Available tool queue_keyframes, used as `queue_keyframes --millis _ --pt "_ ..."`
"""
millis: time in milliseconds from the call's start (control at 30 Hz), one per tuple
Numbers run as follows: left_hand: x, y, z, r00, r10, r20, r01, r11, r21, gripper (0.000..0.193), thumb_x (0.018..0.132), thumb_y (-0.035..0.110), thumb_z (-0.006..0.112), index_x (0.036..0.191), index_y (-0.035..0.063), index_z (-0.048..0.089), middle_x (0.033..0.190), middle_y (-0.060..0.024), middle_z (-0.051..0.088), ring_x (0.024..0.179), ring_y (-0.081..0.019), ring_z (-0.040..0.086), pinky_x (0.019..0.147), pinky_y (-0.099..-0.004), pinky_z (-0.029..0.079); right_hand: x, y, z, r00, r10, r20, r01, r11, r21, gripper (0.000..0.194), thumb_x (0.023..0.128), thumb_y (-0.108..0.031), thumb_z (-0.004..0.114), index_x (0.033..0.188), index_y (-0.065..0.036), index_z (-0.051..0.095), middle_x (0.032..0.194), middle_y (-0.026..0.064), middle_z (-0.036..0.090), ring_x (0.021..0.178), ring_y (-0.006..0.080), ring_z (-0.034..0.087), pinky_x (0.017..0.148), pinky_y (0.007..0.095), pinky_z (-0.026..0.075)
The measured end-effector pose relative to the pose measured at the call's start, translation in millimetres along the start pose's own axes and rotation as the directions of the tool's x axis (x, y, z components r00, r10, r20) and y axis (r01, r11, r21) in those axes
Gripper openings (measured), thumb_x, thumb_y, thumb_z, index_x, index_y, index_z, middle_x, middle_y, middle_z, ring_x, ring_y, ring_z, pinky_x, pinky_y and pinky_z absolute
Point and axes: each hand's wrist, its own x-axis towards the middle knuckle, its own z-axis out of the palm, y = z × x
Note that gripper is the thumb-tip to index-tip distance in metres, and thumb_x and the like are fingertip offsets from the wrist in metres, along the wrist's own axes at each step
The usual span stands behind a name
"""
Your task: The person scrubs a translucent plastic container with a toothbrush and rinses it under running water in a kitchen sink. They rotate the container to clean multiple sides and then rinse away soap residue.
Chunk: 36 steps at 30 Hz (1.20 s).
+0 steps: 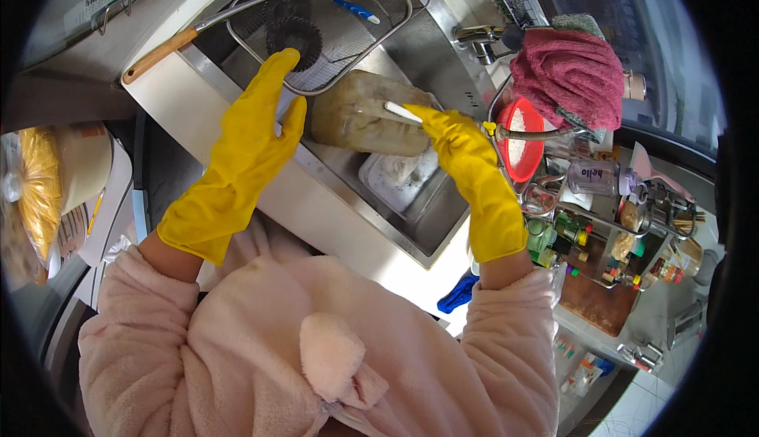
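A yellow rubber glove covers my left hand (255, 122), its thumb and fingers apart beside the wire basket, with nothing seen between them. My right hand (456, 140), in a matching glove, grips a white handle (403, 112) whose tip points left over a murky plastic container (362, 113). That container lies in the steel sink (439, 191). Lower in the sink sits a white tray (409, 185) holding liquid and a pale thing. Across the sink's upper part rests a wire mesh basket (379, 39) holding a dark round scrubber (295, 42) and a blue-and-white brush (356, 11).
A wooden-handled utensil (163, 54) lies across the basket. Beyond the sink are a faucet (477, 35), a draped dark pink towel (566, 78) and a red strainer (536, 158) with white contents. Bottles (569, 232) crowd the right counter near a brown board (599, 303). A blue cloth (458, 294) lies below the sink.
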Motion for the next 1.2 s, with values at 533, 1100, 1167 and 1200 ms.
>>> queue_keyframes --millis 533,1100,1167,1200 --pt "-11.4 4.3 9.3 0.99 -0.033 -0.138 0.041 0.998 0.053 0.052 0.089 0.003 0.067 0.139 0.0093 0.055 0.131 -0.0145 0.065 0.12 -0.0334 0.064 0.097 -0.0336 0.05 -5.1 -6.4 -8.5 0.999 -0.031 0.025 0.035 0.981 -0.19 0.052 0.092 -0.008 0.056 0.141 -0.025 0.058 0.106 0.0169 0.071 0.1 0.0341 0.068 0.09 0.0399 0.052" --pt "-18.1 4.4 10.7 0.979 -0.03 -0.2 0.037 0.999 0.032 0.052 0.088 0.003 0.068 0.138 0.0093 0.056 0.13 -0.0152 0.065 0.115 -0.0325 0.065 0.094 -0.0339 0.052 20.3 -30.2 -28.4 0.993 -0.047 0.105 0.083 0.924 -0.373 0.054 0.09 -0.008 0.058 0.141 -0.027 0.057 0.105 0.0187 0.069 0.099 0.0375 0.066 0.088 0.0424 0.052" --pt "-21.5 -2.2 7.2 0.974 -0.048 -0.22 0.058 0.998 0.036 0.051 0.088 0.002 0.068 0.138 0.0089 0.056 0.131 -0.0155 0.064 0.116 -0.0323 0.065 0.095 -0.0346 0.051 23.9 -36.7 -30.5 0.989 -0.027 0.144 0.085 0.908 -0.411 0.054 0.09 -0.008 0.059 0.141 -0.027 0.057 0.104 0.0189 0.069 0.099 0.0379 0.066 0.088 0.0427 0.052" --pt "-24.2 -2.8 6.6 0.974 -0.086 -0.21 0.094 0.995 0.026 0.051 0.088 0.002 0.068 0.137 0.0085 0.056 0.131 -0.0156 0.064 0.117 -0.0323 0.064 0.096 -0.0348 0.051 30.8 -46.4 -26.1 0.988 -0.033 0.154 0.098 0.895 -0.435 0.054 0.09 -0.008 0.059 0.141 -0.028 0.057 0.104 0.019 0.069 0.099 0.0381 0.066 0.088 0.0429 0.052"
